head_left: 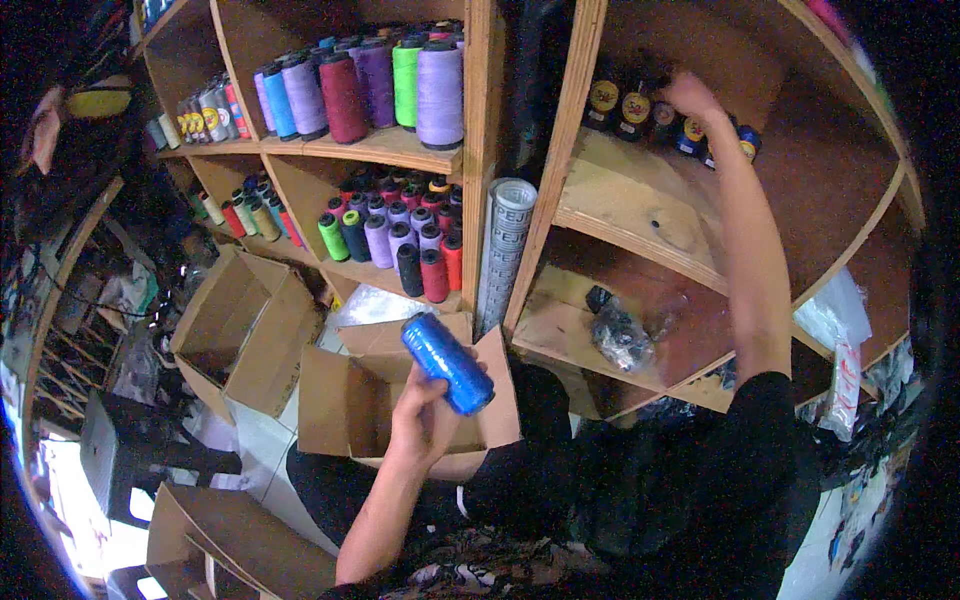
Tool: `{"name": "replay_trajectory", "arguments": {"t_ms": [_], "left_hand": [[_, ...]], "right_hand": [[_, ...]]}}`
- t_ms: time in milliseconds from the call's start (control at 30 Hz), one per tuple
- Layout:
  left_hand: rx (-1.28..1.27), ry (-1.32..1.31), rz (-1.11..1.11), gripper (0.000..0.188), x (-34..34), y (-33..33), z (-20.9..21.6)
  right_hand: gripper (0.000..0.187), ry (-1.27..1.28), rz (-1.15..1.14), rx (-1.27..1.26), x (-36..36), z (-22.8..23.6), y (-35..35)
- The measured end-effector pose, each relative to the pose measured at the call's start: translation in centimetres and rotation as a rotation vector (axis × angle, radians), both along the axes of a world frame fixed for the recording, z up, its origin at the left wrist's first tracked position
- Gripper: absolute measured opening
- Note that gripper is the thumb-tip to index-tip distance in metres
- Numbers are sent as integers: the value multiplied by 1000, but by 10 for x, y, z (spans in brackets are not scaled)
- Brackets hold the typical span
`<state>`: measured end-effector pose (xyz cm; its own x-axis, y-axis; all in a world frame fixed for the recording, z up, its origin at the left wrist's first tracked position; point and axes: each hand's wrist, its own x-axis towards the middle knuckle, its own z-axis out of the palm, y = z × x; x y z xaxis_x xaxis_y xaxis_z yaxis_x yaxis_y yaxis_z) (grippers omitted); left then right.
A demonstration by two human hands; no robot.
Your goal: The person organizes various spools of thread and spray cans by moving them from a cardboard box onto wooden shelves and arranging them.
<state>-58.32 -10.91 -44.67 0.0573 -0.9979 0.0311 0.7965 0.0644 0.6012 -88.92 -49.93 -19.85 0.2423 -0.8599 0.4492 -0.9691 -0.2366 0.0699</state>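
My left hand (424, 412) is wrapped round a blue thread spool (447, 362) in shiny clear wrap. I hold it tilted above an open cardboard box (325, 405) in front of me. My right arm stretches up to the upper right shelf, where my right hand (692, 98) is among dark thread spools (634, 108) with yellow labels. Its fingers are lost in shadow, so whether they grip a spool is not visible. Beside that hand, a few blue-toned spools (690, 135) stand in the same row.
Wooden shelves (370, 150) at left hold large cones (440, 95) and several smaller spools (377, 240). A grey printed roll (507, 240) stands between the shelf units. Crumpled plastic (622, 335) lies on the lower right shelf. More open boxes (270, 345) sit at left.
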Motion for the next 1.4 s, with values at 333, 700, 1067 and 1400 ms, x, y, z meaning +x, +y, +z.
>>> {"name": "replay_trajectory", "arguments": {"t_ms": [333,700,1067,1400], "left_hand": [[-46,-218,105,69,-10,-9,35],[-149,-1266,491,70,-43,-25,55],[-49,-1170,491,76,-18,-15,5],[24,-1150,513,69,-10,-15,-21]], "right_hand": [[28,-370,704,5,83,-22,240],[57,-728,727,427,131,-129,311],[66,-559,164,-225,-16,22,128],[35,-626,21,186,-20,-9,55]]}}
